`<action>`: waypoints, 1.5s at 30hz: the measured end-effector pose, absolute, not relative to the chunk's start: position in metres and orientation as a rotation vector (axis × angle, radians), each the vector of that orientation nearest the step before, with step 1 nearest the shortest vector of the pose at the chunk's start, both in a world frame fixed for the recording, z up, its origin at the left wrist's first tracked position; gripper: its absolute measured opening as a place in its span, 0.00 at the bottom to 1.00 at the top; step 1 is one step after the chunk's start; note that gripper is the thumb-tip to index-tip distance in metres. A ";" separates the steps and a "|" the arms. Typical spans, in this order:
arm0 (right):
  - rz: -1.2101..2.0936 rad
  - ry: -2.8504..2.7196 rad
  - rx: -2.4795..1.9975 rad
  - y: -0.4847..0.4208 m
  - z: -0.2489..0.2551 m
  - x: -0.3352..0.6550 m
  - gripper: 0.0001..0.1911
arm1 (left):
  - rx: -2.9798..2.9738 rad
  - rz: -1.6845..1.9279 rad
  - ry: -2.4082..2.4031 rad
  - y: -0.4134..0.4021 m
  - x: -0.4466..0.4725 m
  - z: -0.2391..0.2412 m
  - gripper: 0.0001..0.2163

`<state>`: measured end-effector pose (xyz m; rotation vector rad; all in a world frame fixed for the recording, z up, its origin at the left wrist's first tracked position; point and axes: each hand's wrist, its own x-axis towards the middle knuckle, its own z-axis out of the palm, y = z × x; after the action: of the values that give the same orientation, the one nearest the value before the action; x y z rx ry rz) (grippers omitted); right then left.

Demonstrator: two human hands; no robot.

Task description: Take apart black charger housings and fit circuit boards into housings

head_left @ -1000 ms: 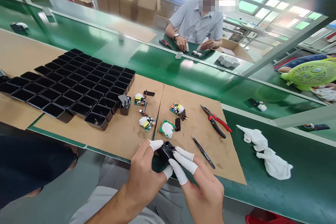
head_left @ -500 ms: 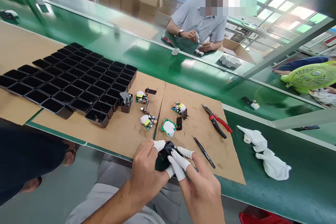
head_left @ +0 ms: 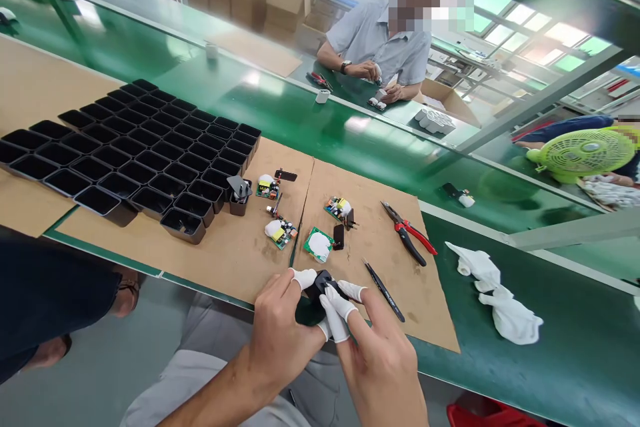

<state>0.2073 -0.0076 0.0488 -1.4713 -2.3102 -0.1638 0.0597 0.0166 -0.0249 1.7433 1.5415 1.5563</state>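
My left hand (head_left: 281, 323) and my right hand (head_left: 381, 353) meet at the front edge of the bench, white cots on several fingertips. Between them is a small black plastic adapter housing (head_left: 324, 277), gripped from both sides. The fingers of my right hand press on its upper side; its lower part is hidden. Just beyond lie a green circuit board with a white pad (head_left: 319, 244) and another populated circuit board (head_left: 340, 208), each beside a black plug piece. Black tweezers (head_left: 384, 290) rest to the right of my right hand, and red-and-black pliers (head_left: 409, 233) lie farther off.
Rows of open black housings (head_left: 150, 143) cover the left side of the cardboard (head_left: 240, 260). More circuit boards (head_left: 281, 233) lie near them. White cloth gloves (head_left: 500, 293) rest at right. A green belt (head_left: 280, 110) runs behind; a co-worker (head_left: 380, 47) sits across it, and a green fan (head_left: 587, 153) stands right.
The view has shifted slightly. Items on the green belt have moved left. Both my hands keep hold of the black housing, with only slight finger movement.
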 end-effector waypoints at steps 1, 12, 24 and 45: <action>-0.196 -2.309 -1.465 -0.007 0.048 0.207 0.11 | 1.739 1.548 1.551 0.017 0.061 -0.025 0.12; -0.314 -2.300 -1.302 -0.002 0.042 0.200 0.11 | 1.847 1.598 1.563 0.015 0.059 -0.033 0.19; -0.335 -2.287 -1.228 -0.005 0.034 0.214 0.16 | 2.021 1.652 1.388 0.021 0.057 -0.020 0.14; -0.307 -1.807 -1.250 -0.011 0.011 0.220 0.36 | 1.589 1.293 1.235 0.032 -0.022 -0.017 0.17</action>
<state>0.2204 -0.0108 0.0106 -1.2498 -1.8068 -0.3069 -0.0215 0.0325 -0.0168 1.5891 1.2354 1.2931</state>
